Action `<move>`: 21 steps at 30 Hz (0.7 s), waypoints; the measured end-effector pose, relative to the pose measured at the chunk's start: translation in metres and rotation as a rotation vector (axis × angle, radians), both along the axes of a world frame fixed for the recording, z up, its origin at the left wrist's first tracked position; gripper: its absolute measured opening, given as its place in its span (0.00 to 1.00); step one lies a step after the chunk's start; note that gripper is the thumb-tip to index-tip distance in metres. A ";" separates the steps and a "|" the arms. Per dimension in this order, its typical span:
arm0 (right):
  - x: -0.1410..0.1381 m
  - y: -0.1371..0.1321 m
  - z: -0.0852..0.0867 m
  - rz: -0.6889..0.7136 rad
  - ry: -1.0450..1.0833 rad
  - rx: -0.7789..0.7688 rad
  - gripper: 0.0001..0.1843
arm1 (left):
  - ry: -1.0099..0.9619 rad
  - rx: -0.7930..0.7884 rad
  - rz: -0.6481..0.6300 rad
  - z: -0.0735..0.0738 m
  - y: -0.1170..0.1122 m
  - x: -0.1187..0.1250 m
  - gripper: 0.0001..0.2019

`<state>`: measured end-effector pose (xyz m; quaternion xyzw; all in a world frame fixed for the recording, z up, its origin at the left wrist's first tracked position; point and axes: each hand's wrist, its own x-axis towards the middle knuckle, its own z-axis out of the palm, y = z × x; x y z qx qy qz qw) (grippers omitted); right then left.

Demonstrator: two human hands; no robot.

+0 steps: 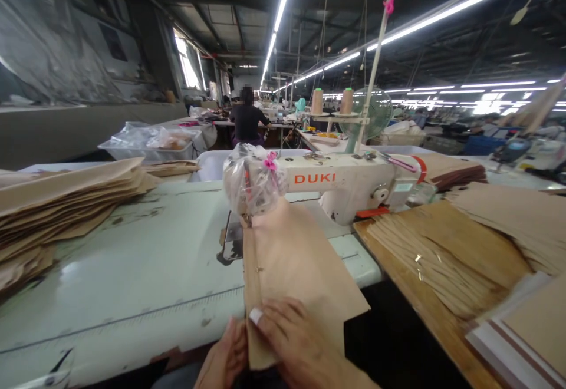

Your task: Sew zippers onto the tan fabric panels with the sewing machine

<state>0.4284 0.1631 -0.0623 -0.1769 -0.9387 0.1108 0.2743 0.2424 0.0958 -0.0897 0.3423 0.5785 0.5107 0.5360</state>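
Observation:
A tan fabric piece (pixel 292 259) lies on the pale green sewing table (pixel 132 271), running from the needle of the white DUKI sewing machine (pixel 336 183) back toward me. My right hand (pixel 300 342) lies on the near end of the fabric, fingers pressed flat on its folded left edge. My left hand (pixel 225 356) grips that same edge from the left side, fingers curled under it. The machine's head is wrapped in clear plastic (pixel 252 180).
A stack of tan fabric pieces (pixel 57 206) sits at the left. More cut pieces (pixel 446 247) lie on a wooden board at the right. Thread cones (pixel 331 101) stand behind the machine. A person in black (pixel 246 121) sits at a far station.

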 end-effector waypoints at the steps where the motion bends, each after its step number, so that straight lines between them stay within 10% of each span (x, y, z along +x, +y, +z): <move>1: -0.001 0.000 0.005 -0.013 0.019 -0.124 0.25 | -0.115 -0.035 0.003 -0.003 0.003 0.002 0.38; 5: -0.001 0.010 0.031 -0.104 0.070 -0.485 0.18 | -0.486 -0.103 0.046 -0.009 0.010 0.004 0.34; 11: -0.001 0.012 0.042 -0.128 0.037 -0.557 0.15 | -0.535 -0.065 0.110 0.003 0.008 0.009 0.34; 15: -0.005 0.008 0.032 -0.036 0.073 -0.435 0.14 | -0.527 -0.093 0.108 0.009 0.009 0.010 0.35; 21: -0.024 0.015 -0.007 -0.067 0.153 0.175 0.07 | -0.135 0.017 0.007 -0.002 0.010 0.007 0.32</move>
